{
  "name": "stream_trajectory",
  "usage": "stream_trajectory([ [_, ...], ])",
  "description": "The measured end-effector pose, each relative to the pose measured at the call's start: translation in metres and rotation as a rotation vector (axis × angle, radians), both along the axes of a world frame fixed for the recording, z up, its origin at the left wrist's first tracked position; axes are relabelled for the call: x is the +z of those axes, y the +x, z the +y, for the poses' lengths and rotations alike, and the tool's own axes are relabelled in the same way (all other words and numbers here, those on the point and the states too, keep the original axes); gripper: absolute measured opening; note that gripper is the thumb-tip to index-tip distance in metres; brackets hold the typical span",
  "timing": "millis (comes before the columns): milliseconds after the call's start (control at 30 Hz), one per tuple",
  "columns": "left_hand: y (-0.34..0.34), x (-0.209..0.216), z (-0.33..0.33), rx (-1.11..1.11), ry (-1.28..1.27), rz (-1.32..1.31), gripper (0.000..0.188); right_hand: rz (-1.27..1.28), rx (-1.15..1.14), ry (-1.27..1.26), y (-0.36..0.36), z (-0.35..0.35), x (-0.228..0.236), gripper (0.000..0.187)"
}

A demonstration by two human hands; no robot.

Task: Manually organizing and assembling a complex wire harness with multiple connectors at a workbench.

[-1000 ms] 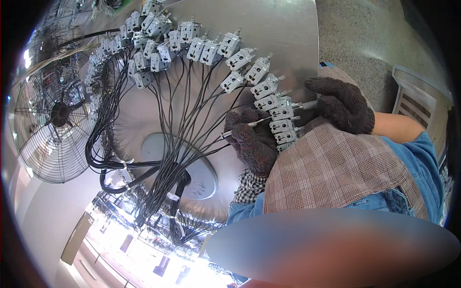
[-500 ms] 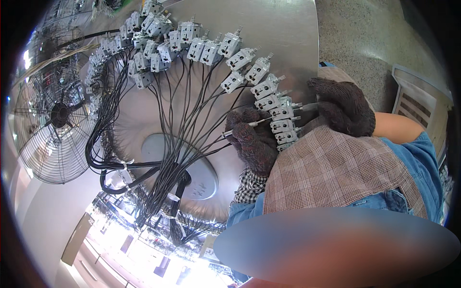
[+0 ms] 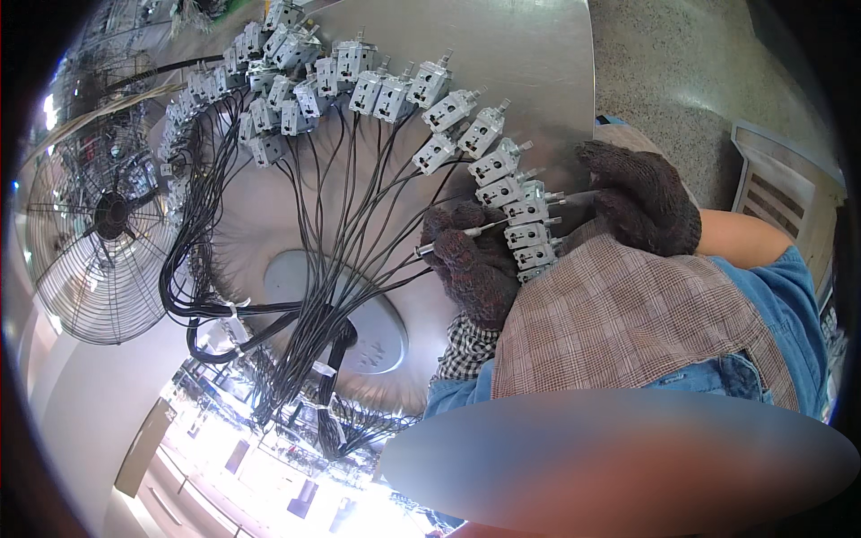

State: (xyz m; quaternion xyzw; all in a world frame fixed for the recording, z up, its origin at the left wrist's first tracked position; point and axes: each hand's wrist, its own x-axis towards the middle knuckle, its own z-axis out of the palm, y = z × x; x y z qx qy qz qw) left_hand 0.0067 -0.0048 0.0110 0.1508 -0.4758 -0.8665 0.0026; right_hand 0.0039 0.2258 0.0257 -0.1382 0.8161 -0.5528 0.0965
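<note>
Beside a speckled floor [image 3: 668, 72], a metal table [image 3: 534, 54] is lined with grey blocks [image 3: 523, 210], flanked by the right hand [image 3: 647, 202], grip unclear, and the left hand [image 3: 471, 273], closed around a slim tool [image 3: 474, 231], its long axis pointed up-rightward toward them.

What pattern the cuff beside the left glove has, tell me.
The cuff beside the left glove has a black-and-white check, best seen in the head view.
</note>
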Motion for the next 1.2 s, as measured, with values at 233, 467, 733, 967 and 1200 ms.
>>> stream_trajectory([
  [233, -0.002, 0.009, 0.006, 0.035, -0.006, -0.049, 0.050, 0.068, -0.016, -0.139, 0.004, -0.001, -0.013, 0.037],
  [467, 0.001, 0.004, 0.003, 0.012, 0.133, -0.034, 0.048, 0.431, -0.208, -0.119, -0.001, 0.000, -0.026, 0.036],
  [733, 0.004, 0.018, 0.006, 0.133, 0.250, -0.020, 0.023, 0.118, -0.075, -0.178, 0.009, -0.001, -0.021, 0.024],
  [967, 0.017, 0.014, -0.003, 0.087, 0.079, -0.056, 0.019, -0.448, -0.064, -0.617, 0.016, -0.006, -0.029, 0.038],
  [1200, 0.020, -0.004, -0.005, 0.123, 0.159, 0.060, 0.036, -0.356, 0.030, -0.338, 0.008, 0.003, -0.025, 0.038],
])
